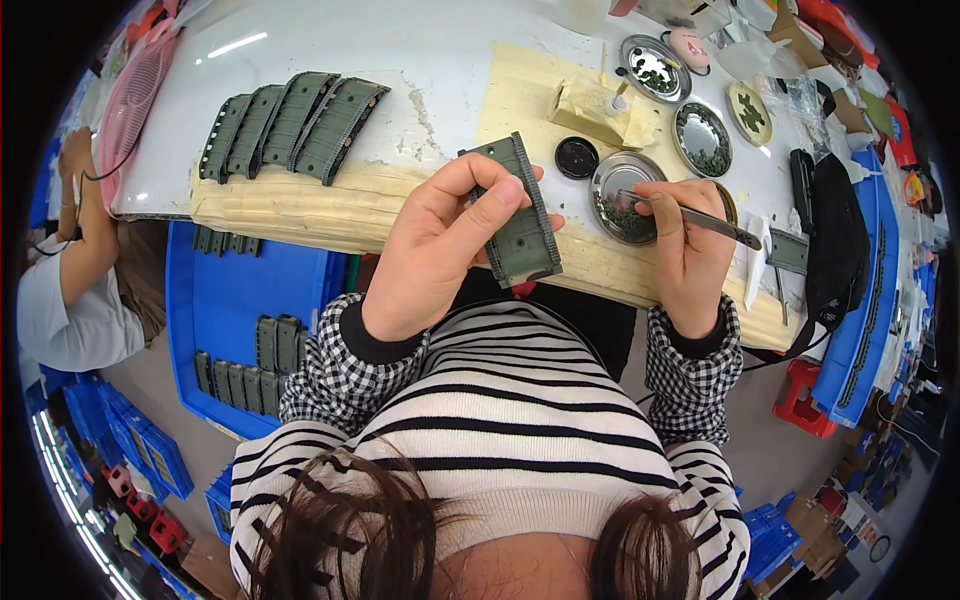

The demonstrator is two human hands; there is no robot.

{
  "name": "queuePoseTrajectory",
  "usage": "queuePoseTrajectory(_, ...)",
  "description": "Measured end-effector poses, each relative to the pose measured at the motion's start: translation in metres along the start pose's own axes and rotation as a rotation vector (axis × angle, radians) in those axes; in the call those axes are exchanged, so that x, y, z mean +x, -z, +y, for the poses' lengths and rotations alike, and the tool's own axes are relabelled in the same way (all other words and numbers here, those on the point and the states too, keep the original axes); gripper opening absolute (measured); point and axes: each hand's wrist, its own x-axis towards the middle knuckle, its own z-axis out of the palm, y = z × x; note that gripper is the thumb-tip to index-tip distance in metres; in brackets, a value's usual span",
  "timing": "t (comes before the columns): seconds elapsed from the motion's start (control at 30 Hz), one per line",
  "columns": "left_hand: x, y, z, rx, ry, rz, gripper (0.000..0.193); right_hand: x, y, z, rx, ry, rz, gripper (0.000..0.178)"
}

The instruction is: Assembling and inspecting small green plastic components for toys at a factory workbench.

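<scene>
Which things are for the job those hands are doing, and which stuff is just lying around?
Seem part of the job:
- green panel in the left hand
- tweezers in the right hand
- metal dish of small green pieces under the tweezers
- row of similar panels

Probably just lying about:
- black bag
- red plastic stool
- pink mesh thing

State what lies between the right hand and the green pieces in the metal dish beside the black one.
The head view shows tweezers in the right hand, tips over the metal dish.

A white table (430, 50) carries green panels (297, 122) and metal dishes (697, 125).
</scene>
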Motion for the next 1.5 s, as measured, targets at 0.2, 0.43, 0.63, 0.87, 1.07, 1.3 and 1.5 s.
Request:
queuePoseTrajectory(0.2, 0.001, 0.001, 0.000, 0.016, 0.038, -0.038, 0.020, -0.002, 0.003, -0.004, 0.059, -0.015, -0.003, 0.012)
queuePoseTrajectory(0.43, 0.006, -0.007, -0.005, 0.098, 0.094, -0.132, 0.030, 0.017, 0.018, -0.052, 0.144, 0.271, -0.128, 0.017)
queuePoseTrajectory(0.63, 0.010, -0.007, -0.006, 0.144, 0.119, -0.163, 0.029, 0.023, 0.013, -0.054, 0.103, 0.372, -0.202, 0.026)
queuePoseTrajectory(0.87, 0.009, -0.014, -0.002, -0.218, 0.176, -0.138, 0.025, 0.014, 0.011, -0.055, 0.219, 0.378, -0.167, 0.038)
queuePoseTrajectory(1.07, 0.010, -0.010, 0.000, -0.331, 0.257, -0.147, 0.028, 0.012, 0.000, -0.058, 0.113, 0.473, -0.129, 0.038)
queuePoseTrajectory(1.3, 0.008, -0.010, 0.001, -0.348, 0.254, -0.145, 0.029, 0.013, -0.005, -0.054, 0.085, 0.537, -0.097, 0.034)
queuePoseTrajectory(1.5, 0.008, -0.008, -0.002, -0.347, 0.243, -0.156, 0.029, 0.015, -0.003, -0.057, 0.066, 0.536, -0.114, 0.034)
